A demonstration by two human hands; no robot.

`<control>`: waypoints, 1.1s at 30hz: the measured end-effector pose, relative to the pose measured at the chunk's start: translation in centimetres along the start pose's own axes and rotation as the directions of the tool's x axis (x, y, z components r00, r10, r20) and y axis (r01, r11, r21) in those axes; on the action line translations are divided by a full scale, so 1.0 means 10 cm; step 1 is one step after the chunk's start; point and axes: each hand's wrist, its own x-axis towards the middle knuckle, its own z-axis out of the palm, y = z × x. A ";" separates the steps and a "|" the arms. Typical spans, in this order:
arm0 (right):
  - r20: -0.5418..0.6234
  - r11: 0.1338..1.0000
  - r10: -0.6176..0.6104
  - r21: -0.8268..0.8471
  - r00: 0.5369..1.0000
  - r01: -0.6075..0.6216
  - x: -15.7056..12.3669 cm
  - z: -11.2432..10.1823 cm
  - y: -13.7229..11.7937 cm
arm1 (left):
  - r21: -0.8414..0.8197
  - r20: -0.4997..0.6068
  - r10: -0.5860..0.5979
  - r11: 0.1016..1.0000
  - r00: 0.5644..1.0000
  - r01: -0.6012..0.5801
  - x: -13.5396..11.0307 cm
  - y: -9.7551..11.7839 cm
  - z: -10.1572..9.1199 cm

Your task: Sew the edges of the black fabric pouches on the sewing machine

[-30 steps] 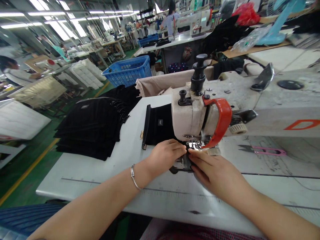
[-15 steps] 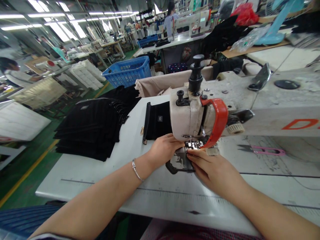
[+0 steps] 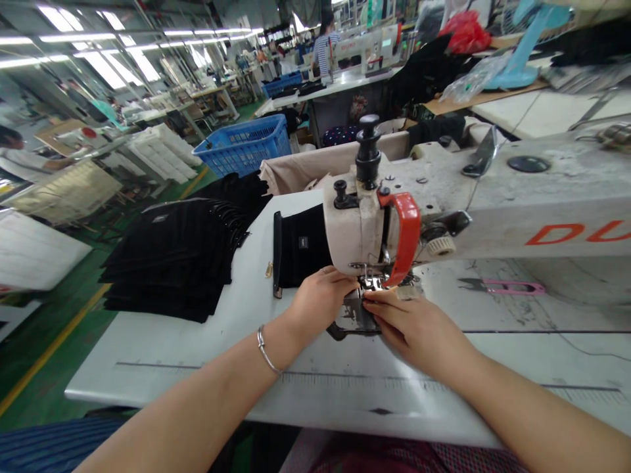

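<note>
A black fabric piece with a small label and a dark strip along its left edge lies beside and behind the sewing machine's head. A gold zipper pull shows by that strip. My left hand, with a silver bangle at the wrist, is closed at the fabric's near edge, fingertips close to the presser foot. From the other side my right hand reaches in, fingers pressed together on the metal plate in front of the foot. Whatever lies under its fingertips is hidden.
A stack of black fabric pieces lies on the table's left. Pink-handled thread snips rest to the right, beneath the machine arm. Behind stand a beige cloth-lined bin and a blue basket. An orange guard fronts the needle area.
The whole view has shifted slightly, so the machine sits a little further left. Both hands keep their places by the presser foot, and the black fabric looks nearly unmoved.
</note>
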 end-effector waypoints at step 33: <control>-0.017 0.991 -0.097 -0.093 0.995 0.095 -0.07 -0.18 0.11 | -0.079 0.132 -0.219 0.970 0.967 0.231 -0.35 0.73 -0.07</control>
